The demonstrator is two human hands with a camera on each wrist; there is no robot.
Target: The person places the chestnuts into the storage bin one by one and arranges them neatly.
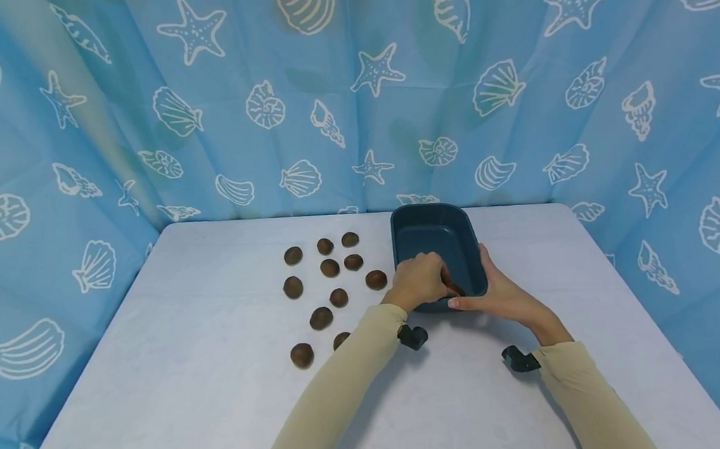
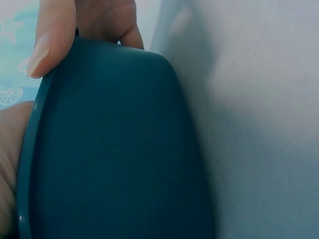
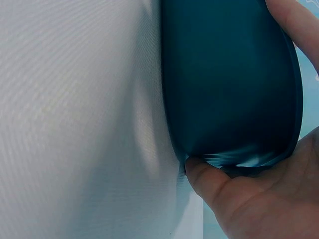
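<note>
A dark teal rectangular bin (image 1: 434,238) stands on the table. My right hand (image 1: 499,292) grips its near right corner, with the thumb along the front and the fingers round the right side. In the left wrist view, that hand's thumb (image 2: 44,52) laps the bin's rim. My left hand (image 1: 420,280) reaches over the near left part of the bin, fingers bent down inside it. Its fingertips are hidden, and whether they hold anything is not visible. Several brown chestnuts (image 1: 321,318) lie loose left of the bin; the nearest to it is a single chestnut (image 1: 376,279).
A white cloth covers the table (image 1: 174,366). Blue curtains (image 1: 351,112) with shell and starfish prints hang behind and at both sides. The left forearm's beige sleeve (image 1: 341,388) partly covers one chestnut (image 1: 341,339). Small black devices (image 1: 519,360) sit at both wrists.
</note>
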